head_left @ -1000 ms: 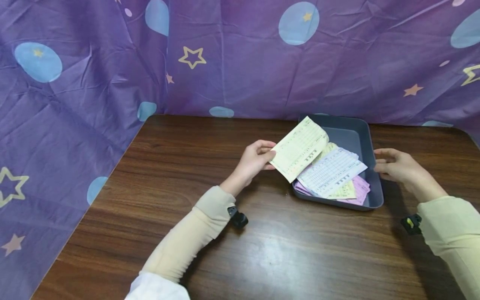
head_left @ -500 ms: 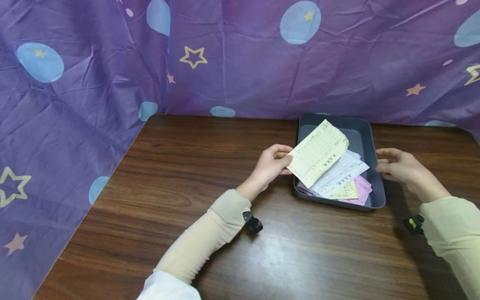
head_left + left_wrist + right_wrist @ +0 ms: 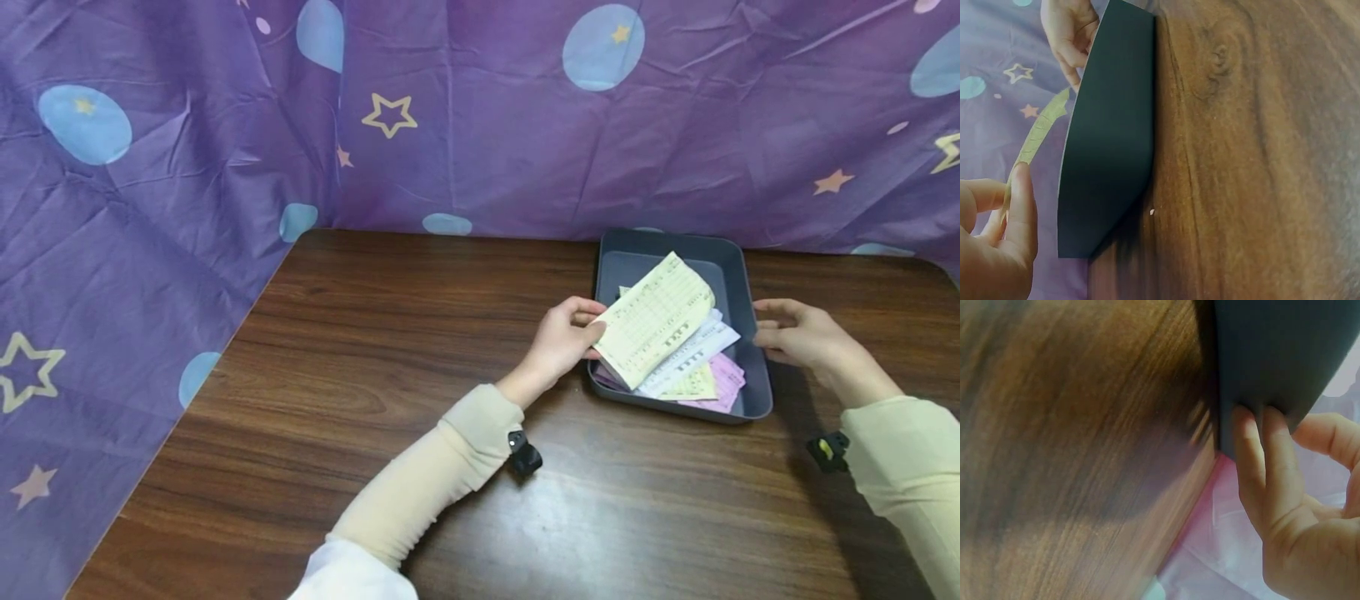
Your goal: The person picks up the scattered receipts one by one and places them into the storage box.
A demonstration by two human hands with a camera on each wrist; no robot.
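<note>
My left hand (image 3: 558, 346) pinches a pale yellow printed paper slip (image 3: 656, 317) by its near-left end, between thumb and fingers. The slip slants above the dark grey tray (image 3: 759, 392), over other slips inside it. In the left wrist view the held slip (image 3: 1038, 134) is seen nearly edge-on, curving up beyond the tray wall. Under it lie a white slip (image 3: 693, 358) and pink slips (image 3: 726, 383), partly covered. My right hand (image 3: 806, 333) is at the tray's right side. Its fairly straight fingers (image 3: 1280, 440) touch the outer wall.
A brown wood-grain table (image 3: 375, 333) carries the tray near its back edge. Behind and to the left hangs a purple curtain (image 3: 487, 125) with stars and blue spots. Black wrist cameras (image 3: 523, 454) sit on both sleeves.
My left hand has moved right and slightly nearer, bringing the yellow slip from the tray's left edge to over its middle and lower. The right hand stays by the tray.
</note>
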